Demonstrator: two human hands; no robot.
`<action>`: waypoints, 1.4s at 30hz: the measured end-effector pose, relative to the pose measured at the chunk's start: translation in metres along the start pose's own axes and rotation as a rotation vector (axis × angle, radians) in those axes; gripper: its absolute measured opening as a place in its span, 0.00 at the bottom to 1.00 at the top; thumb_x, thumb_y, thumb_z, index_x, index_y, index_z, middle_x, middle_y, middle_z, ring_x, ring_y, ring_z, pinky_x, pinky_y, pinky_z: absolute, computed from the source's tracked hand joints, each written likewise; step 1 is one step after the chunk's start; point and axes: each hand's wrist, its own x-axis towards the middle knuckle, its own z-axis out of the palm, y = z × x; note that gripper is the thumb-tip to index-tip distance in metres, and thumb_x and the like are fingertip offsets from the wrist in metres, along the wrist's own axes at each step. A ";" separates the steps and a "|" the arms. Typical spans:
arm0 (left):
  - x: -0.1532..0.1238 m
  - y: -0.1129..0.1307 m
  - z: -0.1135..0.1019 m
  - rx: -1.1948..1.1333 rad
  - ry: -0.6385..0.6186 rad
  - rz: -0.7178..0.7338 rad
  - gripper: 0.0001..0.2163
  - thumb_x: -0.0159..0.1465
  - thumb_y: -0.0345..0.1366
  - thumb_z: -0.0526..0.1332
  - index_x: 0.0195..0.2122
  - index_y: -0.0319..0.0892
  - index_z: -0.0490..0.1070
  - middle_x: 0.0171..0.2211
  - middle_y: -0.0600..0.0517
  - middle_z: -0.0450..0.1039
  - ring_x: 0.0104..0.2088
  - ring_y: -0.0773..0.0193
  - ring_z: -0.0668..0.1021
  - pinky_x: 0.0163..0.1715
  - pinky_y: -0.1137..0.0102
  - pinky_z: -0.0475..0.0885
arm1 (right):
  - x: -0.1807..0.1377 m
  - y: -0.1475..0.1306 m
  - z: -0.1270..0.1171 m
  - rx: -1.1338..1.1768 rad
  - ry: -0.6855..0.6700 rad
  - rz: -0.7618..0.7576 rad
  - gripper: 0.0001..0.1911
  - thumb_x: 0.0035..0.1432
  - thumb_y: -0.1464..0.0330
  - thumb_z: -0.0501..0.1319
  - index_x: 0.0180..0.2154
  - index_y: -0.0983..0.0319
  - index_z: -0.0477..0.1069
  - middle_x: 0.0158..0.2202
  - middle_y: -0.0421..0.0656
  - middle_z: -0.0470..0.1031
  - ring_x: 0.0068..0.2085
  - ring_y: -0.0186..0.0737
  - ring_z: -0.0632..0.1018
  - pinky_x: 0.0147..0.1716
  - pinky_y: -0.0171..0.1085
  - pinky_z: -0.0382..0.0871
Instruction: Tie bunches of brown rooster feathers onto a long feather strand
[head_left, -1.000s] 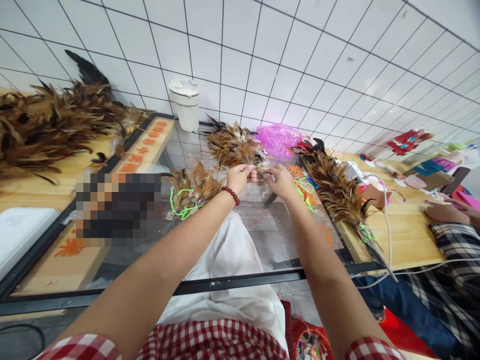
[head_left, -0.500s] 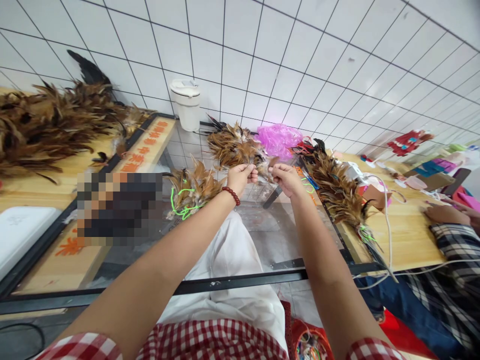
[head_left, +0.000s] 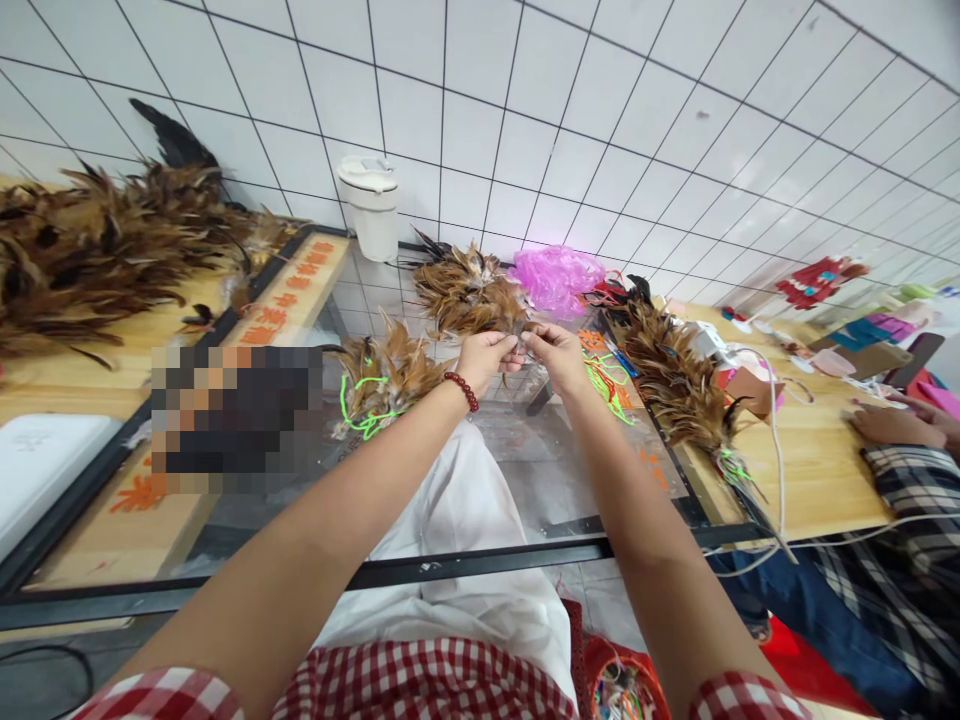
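My left hand [head_left: 486, 362], with a red bead bracelet [head_left: 460, 391] at the wrist, is closed in a pinch above the glass tabletop [head_left: 517, 470]. What its fingertips hold is too small to make out. Its fingertips meet those of my right hand [head_left: 556, 357], which pinches a small brown feather, mostly hidden by the fingers. Just behind both hands lies a pile of brown feathers [head_left: 469, 290]. Left of my left hand rests a feather bunch [head_left: 401, 365] with bright green cord [head_left: 364, 425]. More green cords [head_left: 611, 385] lie beside my right wrist.
A white lidded cup [head_left: 371, 210] stands by the tiled wall, with a pink plastic bag [head_left: 556, 278] farther right. Large feather heaps lie left [head_left: 97, 260] and right [head_left: 671, 370]. A white cable [head_left: 778, 450] crosses the right side, near another person's plaid sleeve [head_left: 915, 490].
My right hand has moved left, bringing its feather to my left fingertips. The green cords by my right wrist show more now. My left hand has barely shifted.
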 end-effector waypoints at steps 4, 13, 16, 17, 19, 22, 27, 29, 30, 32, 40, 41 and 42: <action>0.000 -0.002 0.000 0.039 -0.069 -0.011 0.08 0.56 0.32 0.67 0.25 0.33 0.72 0.21 0.50 0.74 0.20 0.71 0.74 0.24 0.74 0.71 | 0.003 0.008 0.002 -0.036 0.068 -0.065 0.17 0.40 0.56 0.68 0.24 0.60 0.68 0.24 0.36 0.68 0.27 0.31 0.68 0.30 0.33 0.64; 0.001 -0.002 -0.001 -0.026 0.050 0.082 0.07 0.59 0.35 0.63 0.31 0.36 0.71 0.22 0.54 0.72 0.19 0.73 0.73 0.21 0.76 0.69 | 0.004 0.006 -0.019 -0.603 -0.032 -0.212 0.07 0.50 0.67 0.63 0.32 0.60 0.77 0.32 0.42 0.75 0.33 0.38 0.72 0.38 0.38 0.65; 0.007 -0.004 -0.003 -0.080 0.119 0.137 0.07 0.58 0.35 0.65 0.29 0.35 0.71 0.20 0.55 0.70 0.18 0.74 0.72 0.22 0.76 0.69 | 0.001 0.003 -0.024 -0.884 -0.260 -0.218 0.07 0.49 0.69 0.64 0.32 0.60 0.79 0.32 0.43 0.76 0.34 0.39 0.73 0.38 0.37 0.64; 0.008 -0.004 -0.004 -0.091 0.132 0.143 0.07 0.58 0.35 0.65 0.29 0.35 0.71 0.20 0.55 0.70 0.18 0.75 0.72 0.23 0.76 0.69 | -0.001 0.002 -0.023 -0.939 -0.308 -0.214 0.06 0.49 0.70 0.64 0.32 0.61 0.79 0.32 0.43 0.76 0.34 0.39 0.73 0.38 0.37 0.64; 0.010 -0.004 -0.005 -0.105 0.147 0.140 0.07 0.58 0.34 0.65 0.29 0.35 0.71 0.21 0.54 0.70 0.19 0.74 0.72 0.23 0.75 0.69 | -0.002 0.001 -0.021 -1.016 -0.354 -0.209 0.05 0.50 0.72 0.63 0.30 0.61 0.78 0.32 0.44 0.76 0.35 0.40 0.73 0.38 0.36 0.63; 0.010 -0.004 -0.005 -0.113 0.155 0.128 0.07 0.58 0.34 0.64 0.28 0.36 0.70 0.20 0.55 0.69 0.18 0.74 0.72 0.23 0.75 0.69 | -0.002 0.001 -0.015 -0.978 -0.310 -0.195 0.05 0.50 0.75 0.61 0.25 0.62 0.74 0.29 0.44 0.75 0.32 0.38 0.72 0.35 0.36 0.63; 0.008 -0.003 -0.005 -0.124 0.167 0.135 0.07 0.58 0.34 0.65 0.29 0.36 0.70 0.25 0.53 0.73 0.21 0.74 0.74 0.25 0.75 0.71 | 0.001 0.000 -0.012 -0.348 -0.145 0.036 0.05 0.49 0.68 0.63 0.28 0.61 0.68 0.21 0.36 0.69 0.23 0.31 0.69 0.26 0.33 0.63; 0.008 -0.003 -0.005 -0.131 0.167 0.140 0.06 0.58 0.33 0.64 0.29 0.36 0.70 0.27 0.52 0.74 0.22 0.74 0.75 0.26 0.74 0.72 | 0.001 -0.002 -0.012 -0.099 -0.130 0.131 0.12 0.44 0.65 0.67 0.32 0.61 0.69 0.22 0.35 0.71 0.22 0.30 0.71 0.24 0.32 0.63; 0.007 -0.003 -0.004 -0.132 0.162 0.139 0.06 0.58 0.33 0.64 0.29 0.35 0.70 0.27 0.52 0.74 0.22 0.74 0.75 0.27 0.74 0.72 | 0.001 -0.004 -0.013 -0.010 -0.118 0.163 0.17 0.41 0.64 0.69 0.34 0.61 0.70 0.23 0.35 0.72 0.23 0.30 0.72 0.24 0.31 0.64; 0.006 -0.002 -0.004 -0.120 0.148 0.124 0.06 0.59 0.32 0.64 0.28 0.35 0.71 0.26 0.52 0.74 0.22 0.74 0.74 0.27 0.74 0.72 | 0.001 -0.006 -0.013 0.114 -0.066 0.200 0.23 0.36 0.64 0.72 0.38 0.61 0.71 0.24 0.35 0.73 0.24 0.29 0.73 0.24 0.30 0.64; 0.002 0.001 0.002 0.007 0.115 0.014 0.06 0.61 0.31 0.61 0.28 0.35 0.70 0.23 0.51 0.75 0.19 0.70 0.75 0.23 0.74 0.70 | 0.002 -0.005 -0.006 0.372 0.044 0.179 0.24 0.36 0.67 0.73 0.37 0.60 0.69 0.26 0.33 0.74 0.27 0.28 0.76 0.25 0.27 0.69; 0.002 0.001 0.002 0.018 0.115 0.009 0.06 0.61 0.31 0.61 0.28 0.35 0.70 0.24 0.51 0.75 0.19 0.70 0.75 0.23 0.74 0.70 | 0.002 -0.004 -0.005 0.381 0.037 0.187 0.24 0.36 0.67 0.73 0.37 0.60 0.69 0.25 0.33 0.74 0.27 0.28 0.76 0.25 0.27 0.69; 0.001 0.001 0.002 0.029 0.111 0.007 0.06 0.61 0.31 0.61 0.28 0.35 0.70 0.24 0.50 0.75 0.19 0.71 0.75 0.22 0.74 0.70 | 0.002 -0.002 -0.004 0.378 0.030 0.189 0.23 0.36 0.67 0.73 0.37 0.60 0.69 0.25 0.34 0.74 0.27 0.28 0.76 0.26 0.27 0.70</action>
